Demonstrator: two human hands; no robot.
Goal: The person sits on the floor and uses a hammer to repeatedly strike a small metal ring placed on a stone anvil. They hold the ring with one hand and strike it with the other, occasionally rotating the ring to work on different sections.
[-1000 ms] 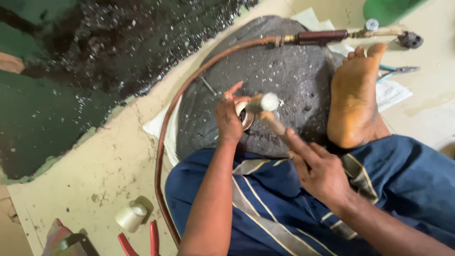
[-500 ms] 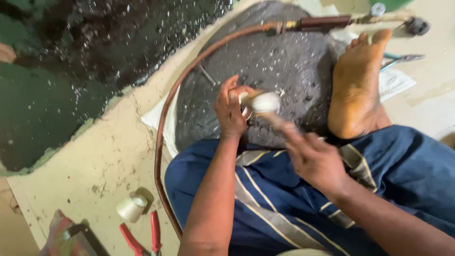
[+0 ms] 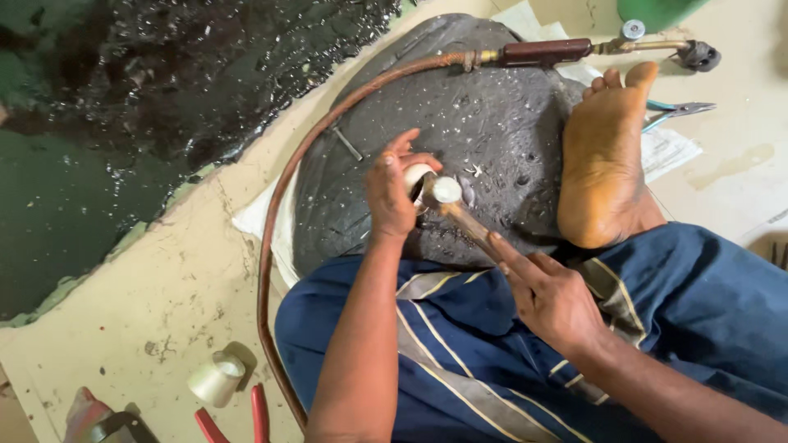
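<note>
A small white cup [image 3: 216, 378], contents not discernible, stands on the floor [image 3: 164, 279] near the lower left edge, beside red-handled pliers [image 3: 258, 410]. At the dark round slab's [image 3: 492, 123] near edge, the left hand [image 3: 392, 193] grasps a small white piece [image 3: 414, 175]. The right hand [image 3: 552, 297] grips a wooden-handled hammer [image 3: 450, 197] against it.

Round slab [image 3: 492, 123] sits dead center on the floor w/ paper sheets [image 3: 263, 226] tucked under its edges. Left hand [image 3: 392, 193] is over the slab's middle, small ring piece [image 3: 417, 176] in it; hammer [image 3: 458, 212] touches that at 3 o'clock, right hand [image 3: 552, 299] on its handle at 4. Bare foot [image 3: 603, 160] on the slab at 3. Hose [image 3: 283, 205] curves round the slab from 7 up to 12, torch [image 3: 591, 51] at 1. Pliers [image 3: 677, 111] just behind the foot. Little cup [image 3: 215, 379] + red-handled pliers [image 3: 234, 414] at 7, near the hose.
</note>
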